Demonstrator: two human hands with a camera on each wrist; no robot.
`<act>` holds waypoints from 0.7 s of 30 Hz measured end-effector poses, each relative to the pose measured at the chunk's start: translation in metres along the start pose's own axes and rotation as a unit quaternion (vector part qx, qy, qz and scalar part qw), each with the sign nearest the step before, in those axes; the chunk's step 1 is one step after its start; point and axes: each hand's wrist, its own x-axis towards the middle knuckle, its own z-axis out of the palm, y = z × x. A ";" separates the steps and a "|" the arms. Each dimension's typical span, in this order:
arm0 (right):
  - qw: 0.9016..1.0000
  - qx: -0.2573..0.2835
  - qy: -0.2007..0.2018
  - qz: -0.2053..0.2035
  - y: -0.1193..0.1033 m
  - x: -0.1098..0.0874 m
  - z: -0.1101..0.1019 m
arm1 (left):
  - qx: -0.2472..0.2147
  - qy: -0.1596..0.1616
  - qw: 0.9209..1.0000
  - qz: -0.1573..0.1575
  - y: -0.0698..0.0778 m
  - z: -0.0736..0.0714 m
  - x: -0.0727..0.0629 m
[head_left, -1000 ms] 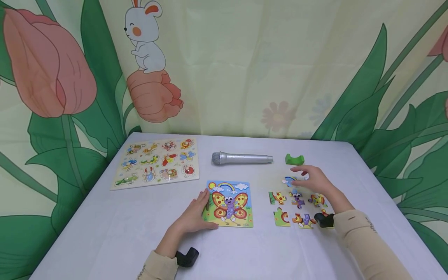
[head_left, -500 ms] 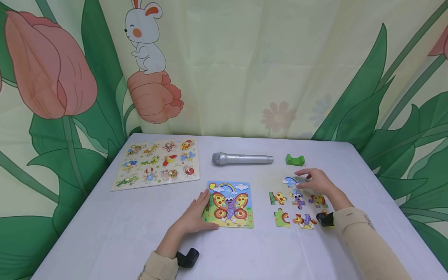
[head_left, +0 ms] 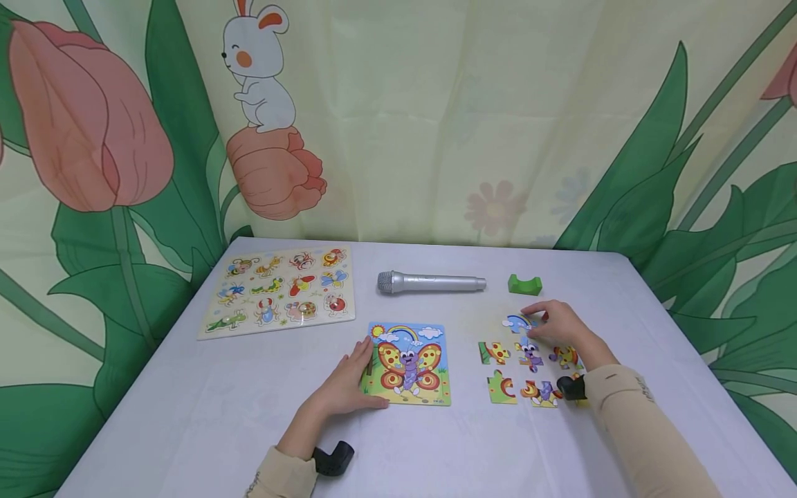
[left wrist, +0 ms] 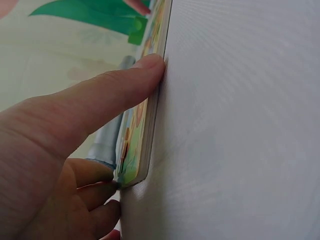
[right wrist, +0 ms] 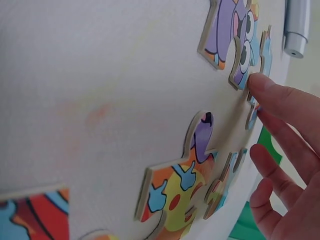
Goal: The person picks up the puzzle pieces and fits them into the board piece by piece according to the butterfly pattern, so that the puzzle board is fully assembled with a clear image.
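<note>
My left hand (head_left: 342,384) rests at the lower left corner of a butterfly puzzle board (head_left: 407,366). Its fingers lie along the board's left side and its extended thumb is on the front edge; the left wrist view shows this thumb (left wrist: 147,65) against the board's rim. On the right, my right hand (head_left: 563,325) pinches a rainbow puzzle piece (head_left: 517,322) between thumb and index finger, low over the table. In the right wrist view the thumb (right wrist: 265,85) is at that piece's edge, with the other fingers loosely bent. Another sky-coloured puzzle piece (right wrist: 227,180) lies below the hand there.
Several loose puzzle pieces lie in rows, among them a purple face piece (head_left: 529,354) and a green corner piece (head_left: 501,387). Farther back are a silver microphone (head_left: 432,282) and a green block (head_left: 525,284). An insect peg puzzle (head_left: 280,290) lies at the left.
My right hand has come slightly down and to the right, closing its thumb and index finger around the rainbow piece. My left hand stays at the board.
</note>
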 end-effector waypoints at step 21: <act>0.999 -0.010 0.026 -0.021 0.002 -0.002 0.000 | -0.002 -0.003 1.000 0.002 -0.001 0.000 0.001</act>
